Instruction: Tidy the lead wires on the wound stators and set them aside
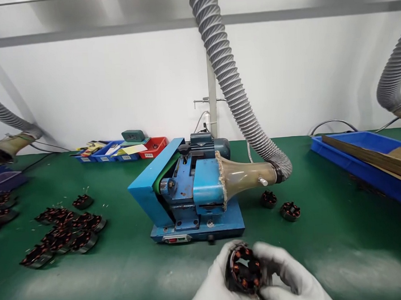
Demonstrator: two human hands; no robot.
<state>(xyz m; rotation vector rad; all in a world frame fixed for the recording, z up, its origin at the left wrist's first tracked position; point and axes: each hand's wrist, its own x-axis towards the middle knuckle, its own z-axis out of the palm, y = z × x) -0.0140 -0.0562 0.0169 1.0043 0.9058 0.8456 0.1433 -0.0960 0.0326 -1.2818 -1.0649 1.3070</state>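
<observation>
Low in front of me, a motor stator point(245, 269), a black ring with copper windings and an open centre, is held up off the table. My left hand point(220, 278), in a white glove, is wrapped round its left side and underneath. My right hand point(288, 277), gloved too, closes its curled fingers and thumb on the right edge; part of that contact is hidden. Just beyond the hands stands a blue belt grinding machine point(186, 195) with a green belt point(163, 174). Two more stators, one dark point(268, 199) and another beside it point(290, 211), lie right of the machine.
A grey ribbed hose point(230, 72) runs down to the machine's funnel point(247, 174). Several stators point(62, 233) lie clustered at left. Small blue bins point(102, 157) and a red bin point(154, 147) stand behind; a blue tray point(354, 142) with cardboard is at right.
</observation>
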